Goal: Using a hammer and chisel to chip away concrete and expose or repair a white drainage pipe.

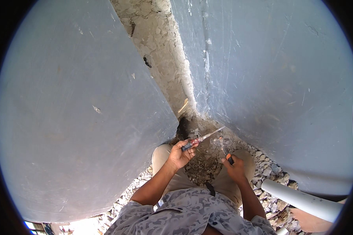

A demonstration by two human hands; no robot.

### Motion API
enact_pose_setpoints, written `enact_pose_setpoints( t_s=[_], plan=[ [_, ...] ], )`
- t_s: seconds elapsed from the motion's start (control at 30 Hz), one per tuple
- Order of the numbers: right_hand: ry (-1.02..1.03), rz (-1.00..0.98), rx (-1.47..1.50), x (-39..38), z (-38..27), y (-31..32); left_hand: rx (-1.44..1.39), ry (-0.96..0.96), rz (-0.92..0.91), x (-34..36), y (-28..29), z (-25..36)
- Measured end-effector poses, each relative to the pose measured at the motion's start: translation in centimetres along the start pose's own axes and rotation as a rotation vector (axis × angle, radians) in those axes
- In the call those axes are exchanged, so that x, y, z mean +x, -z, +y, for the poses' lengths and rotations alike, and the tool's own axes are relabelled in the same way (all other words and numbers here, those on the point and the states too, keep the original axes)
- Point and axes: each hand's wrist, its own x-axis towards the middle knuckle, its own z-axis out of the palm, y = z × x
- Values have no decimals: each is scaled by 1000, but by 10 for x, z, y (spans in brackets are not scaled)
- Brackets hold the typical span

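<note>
My left hand (179,155) is closed round the dark and red handle of a screwdriver (196,141). Its dusty shaft points up and to the right, over broken ground. In my right hand (234,169) is a hammer (228,158), gripped by its orange and black handle. The hammer's head, partly blurred against the rubble, lies just below the screwdriver's shaft without clearly touching it. Both hands are between my bent knees.
Large grey curved walls rise on the left (86,109) and right (278,70), with a rough concrete strip (161,51) between them. A small yellowish piece (183,106) lies at its lower end. Loose stones (268,168) surround me, and a white pipe (302,197) lies at lower right.
</note>
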Motion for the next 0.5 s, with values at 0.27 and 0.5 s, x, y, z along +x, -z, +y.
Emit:
enact_pose_setpoints(
  t_s=[0.27,0.5],
  plan=[
    [38,119,101,4,-13,16,245,128,-178,8,-9,-23],
    [-47,134,178,-8,1,5,302,140,-226,22,-18,-5]
  ],
)
